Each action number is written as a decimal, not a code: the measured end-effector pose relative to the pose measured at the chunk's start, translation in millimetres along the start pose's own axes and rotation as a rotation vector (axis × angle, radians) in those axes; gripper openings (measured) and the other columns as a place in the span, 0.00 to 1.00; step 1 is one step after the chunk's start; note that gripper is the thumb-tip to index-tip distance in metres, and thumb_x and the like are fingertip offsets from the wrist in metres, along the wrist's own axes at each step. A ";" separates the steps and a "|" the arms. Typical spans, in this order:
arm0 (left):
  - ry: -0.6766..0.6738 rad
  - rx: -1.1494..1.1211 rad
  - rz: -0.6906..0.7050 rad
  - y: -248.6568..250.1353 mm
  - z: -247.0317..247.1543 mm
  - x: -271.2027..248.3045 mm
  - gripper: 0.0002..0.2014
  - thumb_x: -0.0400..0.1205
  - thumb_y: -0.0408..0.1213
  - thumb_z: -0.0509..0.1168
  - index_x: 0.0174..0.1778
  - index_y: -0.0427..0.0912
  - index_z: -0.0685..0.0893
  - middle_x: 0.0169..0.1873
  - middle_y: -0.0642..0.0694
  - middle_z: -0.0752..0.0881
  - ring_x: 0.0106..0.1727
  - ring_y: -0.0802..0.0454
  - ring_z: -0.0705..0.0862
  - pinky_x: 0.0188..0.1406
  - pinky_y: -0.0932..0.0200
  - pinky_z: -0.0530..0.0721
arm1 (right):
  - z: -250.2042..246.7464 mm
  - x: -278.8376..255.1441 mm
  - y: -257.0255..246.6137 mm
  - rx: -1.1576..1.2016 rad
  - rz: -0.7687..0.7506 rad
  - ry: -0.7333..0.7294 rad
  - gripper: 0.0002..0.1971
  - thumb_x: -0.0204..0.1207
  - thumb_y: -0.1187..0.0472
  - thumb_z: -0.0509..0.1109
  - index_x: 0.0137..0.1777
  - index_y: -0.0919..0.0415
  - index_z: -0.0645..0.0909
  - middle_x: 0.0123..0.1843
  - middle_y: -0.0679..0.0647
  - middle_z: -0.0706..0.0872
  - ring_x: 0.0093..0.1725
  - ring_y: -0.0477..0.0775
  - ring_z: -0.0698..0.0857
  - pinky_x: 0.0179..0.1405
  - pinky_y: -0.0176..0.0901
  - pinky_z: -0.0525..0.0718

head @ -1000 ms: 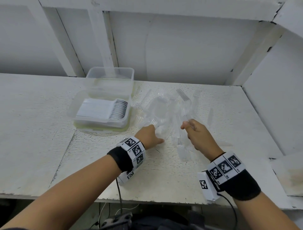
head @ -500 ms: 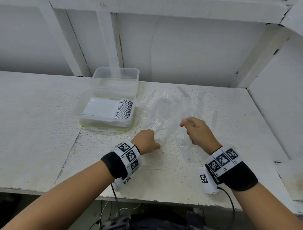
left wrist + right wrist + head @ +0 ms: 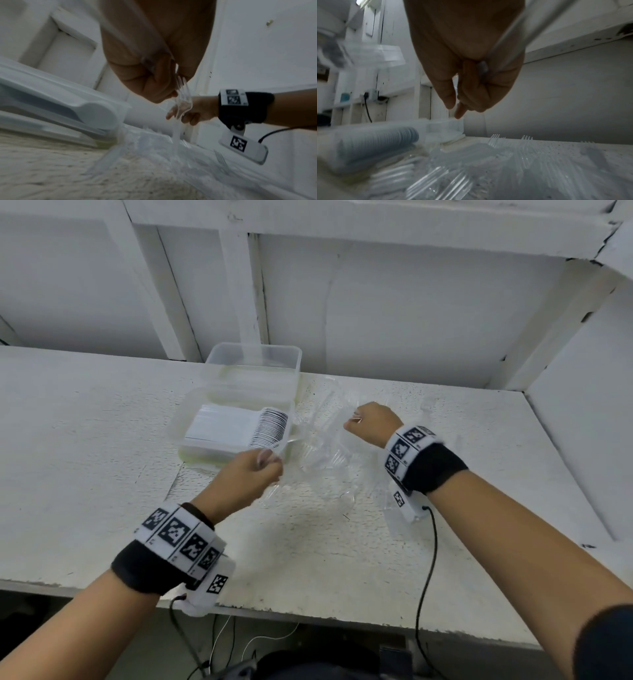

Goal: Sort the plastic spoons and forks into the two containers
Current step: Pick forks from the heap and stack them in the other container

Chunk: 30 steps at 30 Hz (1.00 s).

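A pile of clear plastic forks [image 3: 325, 460] lies on the white table, right of two clear containers. The near container [image 3: 191, 419] holds a stacked row of white spoons [image 3: 236, 433]. The far container [image 3: 253, 361] looks empty. My left hand [image 3: 263, 463] hovers at the pile's left edge, beside the near container, and pinches a clear fork [image 3: 183, 97] with its tines hanging down. My right hand [image 3: 370, 422] is fisted over the pile's far side. It grips a clear utensil [image 3: 510, 40] whose handle runs back past the palm; its head is hidden.
The white table [image 3: 85, 457] ends at a front edge near my body, with cables hanging below it. A wall and white beams [image 3: 239, 285] stand close behind the containers. A side wall [image 3: 582, 422] bounds the table on the right.
My left hand has lifted off the pile with a fork and moved toward the near container. My right hand has moved away from me, to the pile's far side.
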<state>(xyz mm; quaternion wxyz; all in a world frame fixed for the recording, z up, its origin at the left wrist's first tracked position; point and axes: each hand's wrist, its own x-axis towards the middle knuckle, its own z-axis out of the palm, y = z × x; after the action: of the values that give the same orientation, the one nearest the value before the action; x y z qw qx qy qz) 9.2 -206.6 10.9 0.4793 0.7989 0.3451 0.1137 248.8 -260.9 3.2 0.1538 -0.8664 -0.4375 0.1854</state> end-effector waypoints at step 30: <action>-0.036 -0.612 -0.132 15.2 15.2 6.6 0.18 0.86 0.36 0.57 0.27 0.45 0.68 0.16 0.56 0.69 0.14 0.62 0.58 0.12 0.73 0.54 | -16.2 -126.6 -12.9 0.494 -0.112 0.099 0.16 0.83 0.51 0.58 0.52 0.63 0.80 0.35 0.49 0.76 0.30 0.40 0.73 0.27 0.31 0.67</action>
<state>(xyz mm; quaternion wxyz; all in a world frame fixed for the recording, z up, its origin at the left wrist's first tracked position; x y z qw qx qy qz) 28.6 -217.3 14.9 0.7099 0.5951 0.3376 0.1669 177.7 -358.5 46.7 0.3918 -0.7851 -0.4182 0.2353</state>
